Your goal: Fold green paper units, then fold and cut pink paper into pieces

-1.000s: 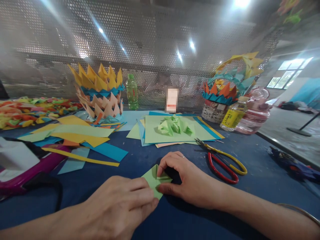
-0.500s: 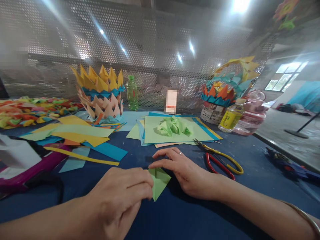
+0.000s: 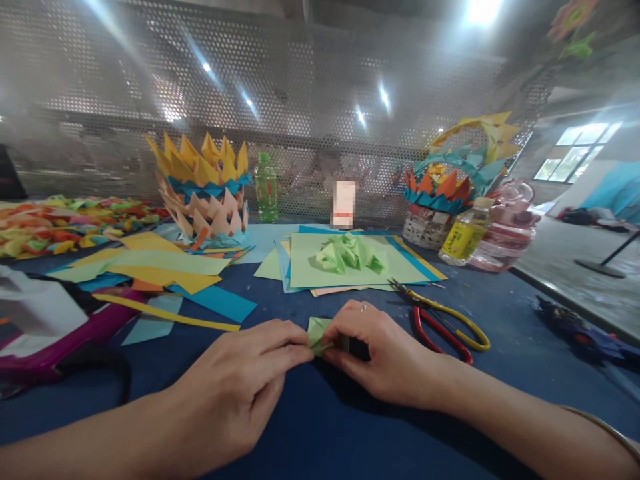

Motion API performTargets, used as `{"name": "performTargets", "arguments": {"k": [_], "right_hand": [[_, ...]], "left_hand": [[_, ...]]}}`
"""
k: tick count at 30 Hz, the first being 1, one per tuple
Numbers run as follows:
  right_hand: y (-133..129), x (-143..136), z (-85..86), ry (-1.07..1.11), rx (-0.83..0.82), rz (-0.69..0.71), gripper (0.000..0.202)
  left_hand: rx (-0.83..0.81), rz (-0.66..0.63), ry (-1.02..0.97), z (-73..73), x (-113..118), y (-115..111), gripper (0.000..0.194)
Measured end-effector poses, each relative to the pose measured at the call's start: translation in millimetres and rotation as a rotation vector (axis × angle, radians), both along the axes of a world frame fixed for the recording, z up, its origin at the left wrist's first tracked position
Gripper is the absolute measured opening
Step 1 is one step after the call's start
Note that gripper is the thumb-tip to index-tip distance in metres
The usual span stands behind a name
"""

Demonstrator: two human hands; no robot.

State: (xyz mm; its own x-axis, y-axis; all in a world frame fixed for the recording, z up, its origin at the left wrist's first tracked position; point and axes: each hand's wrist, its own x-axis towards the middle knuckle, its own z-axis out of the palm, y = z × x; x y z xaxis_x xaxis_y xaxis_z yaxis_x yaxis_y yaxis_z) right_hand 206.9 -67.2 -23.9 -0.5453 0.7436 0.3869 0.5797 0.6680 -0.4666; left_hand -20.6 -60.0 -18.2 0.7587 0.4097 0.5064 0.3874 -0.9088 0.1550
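Observation:
A small green folded paper (image 3: 318,333) is between my two hands, low in the middle of the view and partly hidden by fingers. My left hand (image 3: 250,380) pinches its left side. On the right side, my right hand (image 3: 375,350) grips it between thumb and fingers. Beyond them, several light green folded pieces (image 3: 347,253) lie on a stack of coloured sheets (image 3: 305,270). To the right of my right hand rest pliers (image 3: 450,327) with one red and one yellow handle.
Left: paper strips (image 3: 150,263), a purple tool (image 3: 95,333), scrap pile (image 3: 75,223). Behind: tiered paper crown shape (image 3: 205,193), green bottle (image 3: 265,190). Right: decorated basket (image 3: 430,220), yellow-labelled bottle (image 3: 463,237), pink bottle (image 3: 507,233), dark blue tool (image 3: 575,330).
My right hand has closed its fingers on the green paper, which was lying more open and flat before. Less of the paper shows now. My left hand still pinches it.

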Motion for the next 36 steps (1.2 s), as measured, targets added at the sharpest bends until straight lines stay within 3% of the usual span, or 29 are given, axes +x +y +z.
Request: {"name": "performTargets", "arguments": {"k": [7, 11, 19, 28, 36], "right_hand": [[-4.3, 0.7, 1.9, 0.059, -0.15, -0.02, 0.005], [-6.8, -0.3, 2.7, 0.078, -0.223, -0.006, 0.004], [-1.8, -0.4, -3.3, 0.046, -0.115, -0.016, 0.019], [-5.4, 1.1, 0.8, 0.041, -0.088, 0.049, 0.021], [-1.1, 1.4, -4.9, 0.082, -0.074, 0.152, 0.016]], "left_hand": [[0.087, 0.064, -0.05, -6.1, -5.7, 0.2, 0.038], [0.101, 0.028, -0.039, -4.9, -5.0, -2.0, 0.038], [0.125, 0.015, -0.058, 1.1, -2.3, -0.9, 0.037], [0.064, -0.044, 0.084, 1.1, -6.1, -2.6, 0.051], [0.063, -0.049, 0.038, 2.6, -5.5, -2.2, 0.043]]}}
